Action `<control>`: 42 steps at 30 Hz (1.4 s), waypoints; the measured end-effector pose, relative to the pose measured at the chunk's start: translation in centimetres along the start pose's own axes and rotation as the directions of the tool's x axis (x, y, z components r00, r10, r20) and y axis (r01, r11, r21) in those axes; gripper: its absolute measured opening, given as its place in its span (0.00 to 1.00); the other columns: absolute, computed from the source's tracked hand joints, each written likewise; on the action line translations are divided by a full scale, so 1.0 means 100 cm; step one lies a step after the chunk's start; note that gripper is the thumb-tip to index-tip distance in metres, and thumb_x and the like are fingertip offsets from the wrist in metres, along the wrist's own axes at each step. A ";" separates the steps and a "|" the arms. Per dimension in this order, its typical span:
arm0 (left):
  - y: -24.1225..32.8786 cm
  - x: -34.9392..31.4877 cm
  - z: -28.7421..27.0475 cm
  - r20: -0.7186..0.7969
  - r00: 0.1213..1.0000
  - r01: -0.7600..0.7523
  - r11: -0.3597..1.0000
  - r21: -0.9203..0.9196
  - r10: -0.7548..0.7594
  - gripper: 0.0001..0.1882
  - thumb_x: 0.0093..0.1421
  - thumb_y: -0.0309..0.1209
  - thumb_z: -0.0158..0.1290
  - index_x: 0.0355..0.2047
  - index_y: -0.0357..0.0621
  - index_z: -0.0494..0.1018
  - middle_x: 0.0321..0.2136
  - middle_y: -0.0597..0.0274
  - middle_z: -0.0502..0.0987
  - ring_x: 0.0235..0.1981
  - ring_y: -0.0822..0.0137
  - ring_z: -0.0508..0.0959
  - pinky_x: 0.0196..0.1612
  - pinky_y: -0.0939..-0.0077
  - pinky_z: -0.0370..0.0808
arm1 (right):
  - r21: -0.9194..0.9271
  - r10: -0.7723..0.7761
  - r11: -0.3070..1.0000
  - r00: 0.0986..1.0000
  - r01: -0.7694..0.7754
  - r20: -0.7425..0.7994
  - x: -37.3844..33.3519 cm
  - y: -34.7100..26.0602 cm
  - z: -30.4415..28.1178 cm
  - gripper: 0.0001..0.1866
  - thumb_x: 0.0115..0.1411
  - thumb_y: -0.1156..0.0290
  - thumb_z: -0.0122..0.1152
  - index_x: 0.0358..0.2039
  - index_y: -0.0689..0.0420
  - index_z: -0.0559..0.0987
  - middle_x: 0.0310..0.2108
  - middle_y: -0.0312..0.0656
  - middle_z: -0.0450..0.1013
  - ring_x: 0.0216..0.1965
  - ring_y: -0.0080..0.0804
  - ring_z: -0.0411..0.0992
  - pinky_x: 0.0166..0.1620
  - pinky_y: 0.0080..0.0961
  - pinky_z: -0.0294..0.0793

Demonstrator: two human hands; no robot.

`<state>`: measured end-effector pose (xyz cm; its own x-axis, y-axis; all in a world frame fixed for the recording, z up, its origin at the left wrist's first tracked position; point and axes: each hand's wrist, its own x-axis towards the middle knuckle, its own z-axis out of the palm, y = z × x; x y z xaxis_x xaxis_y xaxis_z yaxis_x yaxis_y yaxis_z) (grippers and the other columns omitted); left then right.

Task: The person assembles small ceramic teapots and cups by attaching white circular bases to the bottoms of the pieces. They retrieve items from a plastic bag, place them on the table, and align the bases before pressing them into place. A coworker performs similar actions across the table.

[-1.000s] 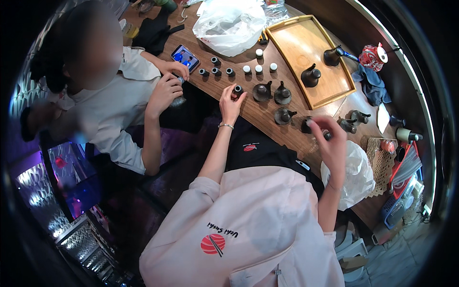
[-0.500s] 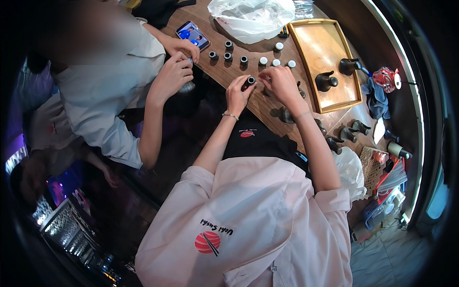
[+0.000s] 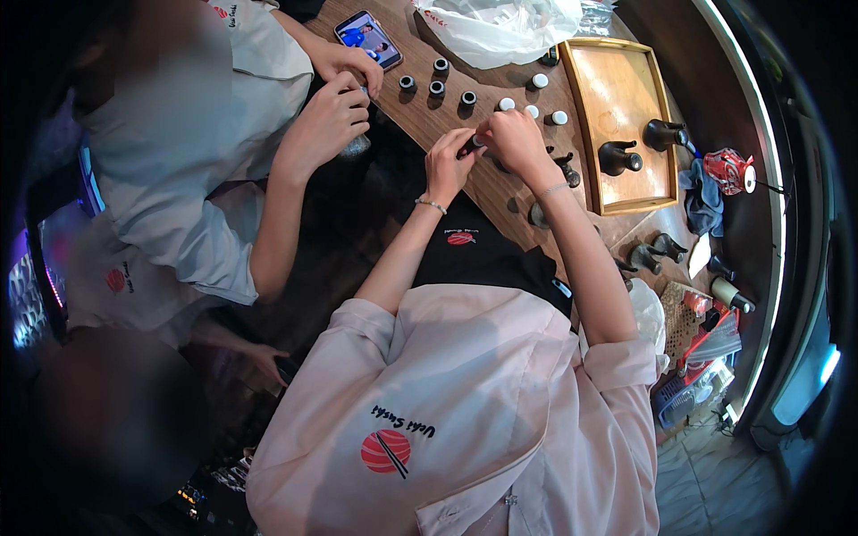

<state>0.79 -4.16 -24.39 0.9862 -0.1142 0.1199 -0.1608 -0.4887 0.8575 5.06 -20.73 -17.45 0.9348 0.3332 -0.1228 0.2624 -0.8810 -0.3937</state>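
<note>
Near the table's edge, my left hand [image 3: 447, 163] is closed around a small dark bottle [image 3: 466, 148], tilted toward my right hand. My right hand [image 3: 518, 143] pinches at the bottle's top, and its fingers hide what they grip there. Just beyond my hands stand several small dark bottles [image 3: 436, 89] with black, pale-ringed tops. To their right are several small containers with white tops [image 3: 559, 118], partly hidden by my right hand. Beside my right wrist stand small dark pouring jugs [image 3: 566, 170].
A wooden tray [image 3: 617, 80] holds two dark jugs [image 3: 619, 158]. More dark jugs [image 3: 643, 257] stand by my right forearm. A white plastic bag [image 3: 505, 31] and a phone [image 3: 368, 40] lie at the back. At the left, a co-worker's hands [image 3: 329, 125] hold something partly hidden.
My right hand has moved left onto the top of the bottle in my left hand; before, the two were slightly apart. The view has shifted a little.
</note>
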 end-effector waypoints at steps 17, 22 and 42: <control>-0.006 -0.003 0.001 -0.040 0.999 -0.009 0.999 0.039 0.010 0.17 0.48 0.22 0.72 0.38 0.38 0.80 0.29 0.59 0.79 0.26 0.61 0.80 0.32 0.69 0.77 | -0.276 0.098 0.960 0.976 -0.041 0.193 0.034 -0.042 -0.017 0.05 0.55 0.64 0.70 0.30 0.49 0.88 0.34 0.41 0.85 0.40 0.40 0.86 0.47 0.40 0.74; -0.007 0.000 0.001 -0.035 0.997 -0.069 0.996 0.048 0.070 0.15 0.49 0.23 0.71 0.38 0.39 0.80 0.30 0.59 0.80 0.27 0.62 0.79 0.31 0.70 0.76 | -0.275 0.116 0.959 0.978 -0.066 0.171 0.037 -0.045 -0.021 0.06 0.54 0.65 0.72 0.32 0.48 0.88 0.34 0.39 0.85 0.40 0.40 0.85 0.48 0.40 0.74; -0.014 0.026 -0.018 -0.014 0.955 0.289 0.936 -0.203 -0.298 0.21 0.71 0.34 0.60 0.59 0.34 0.76 0.36 0.60 0.83 0.27 0.76 0.81 0.26 0.78 0.82 | 0.714 0.935 0.266 0.353 -0.648 -0.028 -0.367 0.026 -0.151 0.16 0.74 0.63 0.61 0.47 0.65 0.85 0.32 0.35 0.79 0.35 0.19 0.75 0.44 0.19 0.75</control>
<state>3.60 -2.24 -24.38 0.9898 0.0483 -0.1341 0.1425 -0.3147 0.9384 -24.98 -40.30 -0.16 0.5820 -0.7157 -0.3860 -0.7068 -0.2105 -0.6754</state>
